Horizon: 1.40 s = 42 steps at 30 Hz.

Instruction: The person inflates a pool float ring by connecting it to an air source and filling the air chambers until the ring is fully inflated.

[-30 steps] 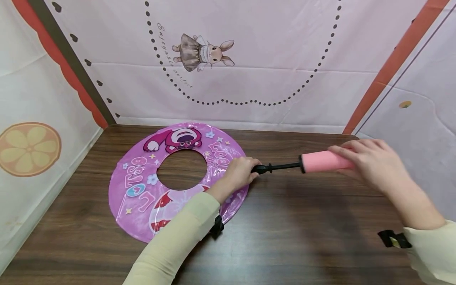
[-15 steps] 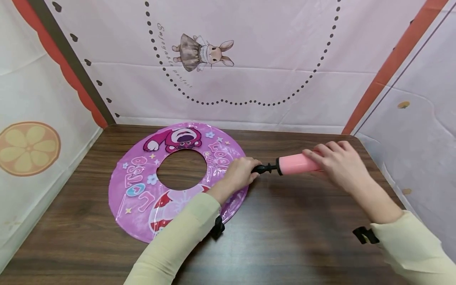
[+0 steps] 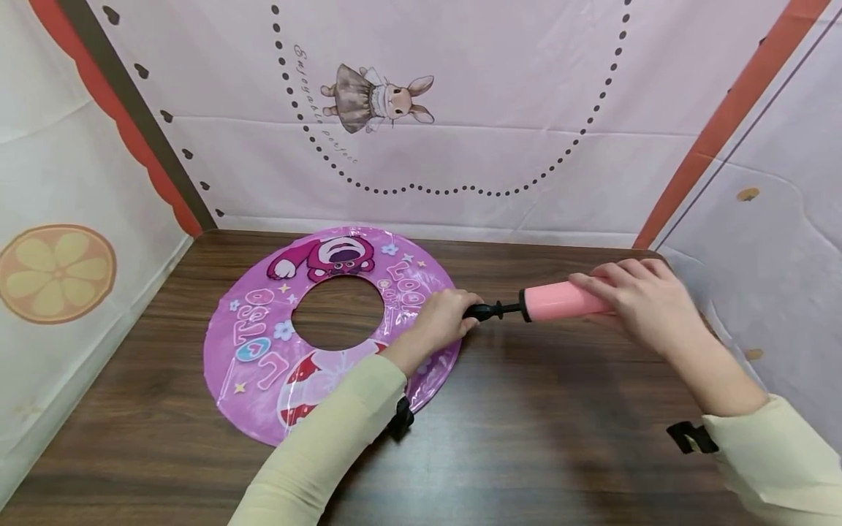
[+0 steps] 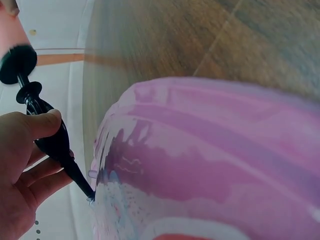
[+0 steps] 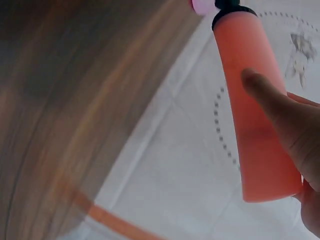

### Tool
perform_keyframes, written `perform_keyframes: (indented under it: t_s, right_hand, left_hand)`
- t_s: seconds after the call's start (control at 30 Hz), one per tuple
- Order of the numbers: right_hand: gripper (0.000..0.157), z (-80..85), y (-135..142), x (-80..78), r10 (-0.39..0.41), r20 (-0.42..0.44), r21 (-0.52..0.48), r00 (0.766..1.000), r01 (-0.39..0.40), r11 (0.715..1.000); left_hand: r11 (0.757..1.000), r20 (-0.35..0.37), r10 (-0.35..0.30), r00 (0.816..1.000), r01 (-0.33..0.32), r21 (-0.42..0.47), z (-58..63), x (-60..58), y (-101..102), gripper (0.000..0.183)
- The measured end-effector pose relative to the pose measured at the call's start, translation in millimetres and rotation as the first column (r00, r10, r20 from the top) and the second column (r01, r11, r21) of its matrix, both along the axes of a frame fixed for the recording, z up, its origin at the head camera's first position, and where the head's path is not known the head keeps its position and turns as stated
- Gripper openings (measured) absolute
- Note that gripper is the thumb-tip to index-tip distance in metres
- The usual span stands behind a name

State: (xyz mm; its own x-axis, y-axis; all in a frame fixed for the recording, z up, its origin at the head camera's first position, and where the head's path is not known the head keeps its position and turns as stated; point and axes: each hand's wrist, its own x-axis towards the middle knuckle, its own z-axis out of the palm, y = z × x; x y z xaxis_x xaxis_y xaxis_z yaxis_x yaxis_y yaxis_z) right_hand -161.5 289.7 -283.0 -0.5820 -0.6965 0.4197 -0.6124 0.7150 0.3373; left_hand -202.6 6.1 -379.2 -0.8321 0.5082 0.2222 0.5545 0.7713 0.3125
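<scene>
A pink and purple swim ring (image 3: 246,394) with a printed bear and letters lies on the table. My left hand (image 3: 442,319) pinches the black nozzle end (image 4: 52,140) of a hand pump at the ring's right side. In the left wrist view the nozzle's tip meets the ring's edge. The pump's pink barrel (image 3: 562,300) is held by my right hand (image 3: 647,307), fingers over the top. A short length of black rod (image 3: 513,308) shows between barrel and nozzle end. In the right wrist view my thumb (image 5: 265,90) lies along the barrel.
The dark wooden table (image 3: 500,453) runs under both arms. A pale printed cloth (image 3: 500,95) with a rabbit stands behind it, and cloth walls (image 3: 52,161) close in both sides. Black wrist cameras (image 3: 401,420) sit at both cuffs.
My right hand slid the pink barrel left toward the nozzle, shortening the visible rod, then drew it slightly back right. My left hand stayed in place at the ring.
</scene>
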Motion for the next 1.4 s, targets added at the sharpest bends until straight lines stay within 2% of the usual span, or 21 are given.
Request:
perform_keyframes:
  t_s: [0.07, 0.13, 0.17, 0.3, 0.4, 0.43, 0.47, 0.53, 0.7, 0.87, 1.03, 1.17, 1.27, 1.33, 1.4]
  right_hand:
    - [0.058, 9.8, 14, 3.8, -0.020, 0.030, -0.003, 0.999, 0.020, 1.000]
    - [0.048, 19.9, 30, 8.4, -0.055, 0.052, -0.011, 0.997, 0.055, 0.998]
    - [0.051, 24.7, 38, 10.8, -0.076, 0.056, -0.014, 0.996, 0.076, 0.997]
    - [0.085, 34.6, 55, 16.3, -0.122, 0.041, -0.026, 0.992, 0.123, 0.992]
    - [0.044, 28.1, 42, 14.4, -0.087, 0.041, -0.016, 0.995, 0.088, 0.996]
    - [0.035, 23.3, 33, 12.0, -0.070, 0.038, 0.000, 0.997, 0.070, 0.998]
    - [0.037, 18.0, 24, 9.4, -0.053, 0.030, 0.015, 0.998, 0.053, 0.999]
    - [0.055, 7.3, 3, 4.0, -0.026, 0.010, 0.032, 1.000, 0.026, 0.999]
    - [0.055, -10.7, -31, -5.3, 0.004, -0.060, 0.049, 0.998, -0.001, 0.999]
    - [0.057, -14.1, -36, -6.0, 0.002, -0.061, 0.058, 0.998, 0.001, 0.998]
    - [0.058, -8.2, -21, -3.5, 0.004, -0.038, 0.048, 0.999, -0.003, 0.999]
    - [0.059, 5.5, -1, 0.5, -0.016, 0.007, 0.017, 1.000, 0.016, 1.000]
    - [0.062, 20.5, 20, 6.4, -0.063, 0.055, 0.001, 0.997, 0.063, 0.998]
    - [0.051, 29.8, 37, 10.4, -0.095, 0.066, -0.006, 0.993, 0.096, 0.995]
    - [0.053, 36.4, 51, 13.9, -0.125, 0.068, -0.004, 0.990, 0.126, 0.992]
  left_hand:
    - [1.000, 0.002, 0.000, 1.000, 0.000, -0.005, -0.1, -0.5, 0, 0.031]
    - [1.000, -0.001, -0.003, 1.000, 0.003, -0.004, -0.5, -0.8, -1, 0.031]
    - [1.000, -0.003, -0.005, 1.000, 0.005, -0.003, -0.6, -1.0, -1, 0.030]
    - [1.000, -0.004, -0.017, 1.000, 0.017, 0.014, -1.4, -0.9, -2, 0.031]
    - [0.999, -0.011, -0.028, 1.000, 0.028, 0.021, -1.8, -0.4, -3, 0.031]
    - [0.999, -0.017, -0.033, 0.999, 0.034, 0.018, -1.7, -0.2, -3, 0.031]
    - [0.999, -0.024, -0.037, 0.999, 0.038, 0.014, -1.8, -0.1, -3, 0.031]
    - [0.999, -0.037, -0.043, 0.998, 0.043, 0.006, -1.9, 0.2, -2, 0.031]
    - [0.999, -0.049, -0.037, 0.998, 0.038, 0.019, -1.9, 0.5, -1, 0.031]
    - [0.999, -0.034, -0.026, 0.999, 0.027, 0.035, -2.1, -0.8, 1, 0.032]
    - [0.999, -0.009, -0.023, 1.000, 0.023, 0.036, -1.0, -1.5, 1, 0.031]
    - [0.999, 0.020, -0.019, 1.000, 0.018, 0.047, 0.2, -1.2, -1, 0.030]
    - [0.999, 0.029, -0.017, 0.999, 0.016, 0.043, 0.2, -0.8, -2, 0.031]
    - [0.999, 0.028, -0.018, 0.999, 0.017, 0.039, -0.3, -0.8, -2, 0.031]
    - [0.999, 0.025, -0.020, 1.000, 0.019, 0.036, -0.7, -0.4, -2, 0.031]
